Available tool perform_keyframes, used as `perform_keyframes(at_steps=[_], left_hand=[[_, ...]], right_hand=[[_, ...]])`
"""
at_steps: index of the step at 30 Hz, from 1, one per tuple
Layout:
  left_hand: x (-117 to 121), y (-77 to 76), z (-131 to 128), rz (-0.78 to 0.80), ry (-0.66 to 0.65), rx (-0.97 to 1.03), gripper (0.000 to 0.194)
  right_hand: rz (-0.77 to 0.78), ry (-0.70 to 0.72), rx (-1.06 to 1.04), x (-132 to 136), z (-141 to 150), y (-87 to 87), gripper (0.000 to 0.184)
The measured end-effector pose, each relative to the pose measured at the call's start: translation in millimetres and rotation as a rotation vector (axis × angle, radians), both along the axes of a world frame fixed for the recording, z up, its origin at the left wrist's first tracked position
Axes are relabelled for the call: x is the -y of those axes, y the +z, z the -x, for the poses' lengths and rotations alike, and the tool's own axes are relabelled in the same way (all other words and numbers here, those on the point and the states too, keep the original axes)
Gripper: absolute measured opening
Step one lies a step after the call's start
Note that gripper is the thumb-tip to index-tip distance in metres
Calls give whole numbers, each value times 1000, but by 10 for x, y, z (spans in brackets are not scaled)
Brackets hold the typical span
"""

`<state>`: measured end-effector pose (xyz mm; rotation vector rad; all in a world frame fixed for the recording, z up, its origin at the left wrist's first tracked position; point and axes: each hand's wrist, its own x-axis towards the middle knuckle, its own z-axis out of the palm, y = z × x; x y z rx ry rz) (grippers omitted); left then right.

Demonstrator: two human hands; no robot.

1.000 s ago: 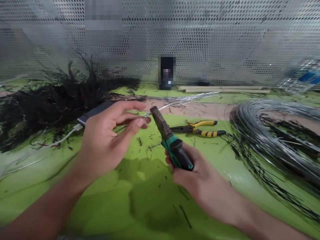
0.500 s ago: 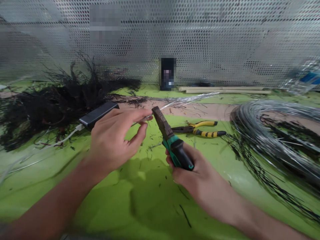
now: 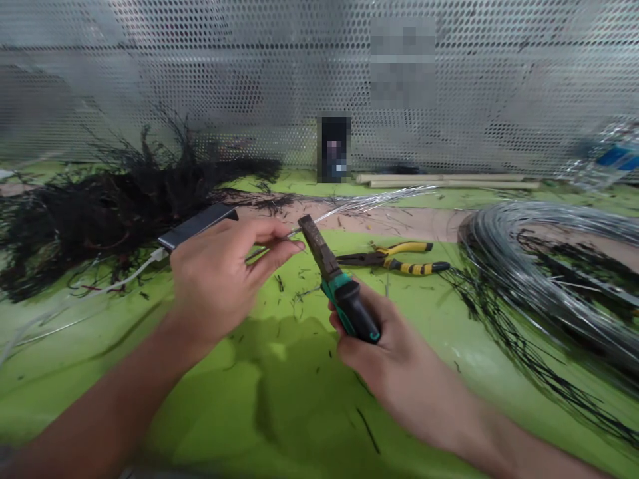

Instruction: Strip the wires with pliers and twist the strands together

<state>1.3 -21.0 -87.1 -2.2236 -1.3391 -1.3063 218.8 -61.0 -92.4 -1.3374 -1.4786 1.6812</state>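
My right hand (image 3: 372, 332) is wrapped round the black and green handles of a pair of pliers (image 3: 319, 246), their rusty jaws pointing up and left. Between the thumb and fingers of my left hand (image 3: 224, 273) is a thin wire (image 3: 257, 254), which runs toward the plier jaws. Whether the jaws grip the wire is hard to make out. Just right of the jaws lie yellow and black long-nose pliers (image 3: 384, 257) on the green surface. Behind the jaws a bundle of straight silvery wires (image 3: 384, 198) stretches to the right.
A big coil of wire (image 3: 499, 266) lies at the right, black strands (image 3: 524, 352) beside it. At the left are a dark tangled heap (image 3: 100, 206) and a power bank (image 3: 197, 225) with a white cable. Thin sticks (image 3: 449, 180) and a plastic bottle (image 3: 612, 159) stand near the perforated panel (image 3: 279, 73).
The pliers have shifted slightly left. My left thumb has risen toward the fingers, closing the pinch on the wire.
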Motion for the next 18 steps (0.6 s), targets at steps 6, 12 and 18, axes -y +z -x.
perform_keyframes(at_steps=[6, 12, 18], left_hand=[[0, 74, -11, 193, -82, 82, 18], [-26, 153, -65, 403, -227, 306, 27], [-100, 138, -32, 554, -312, 508, 37]], right_hand=[[32, 8, -18, -6, 1, -8, 21], [58, -4, -14, 4, -12, -13, 22], [45, -14, -2, 6, 17, 4, 22]])
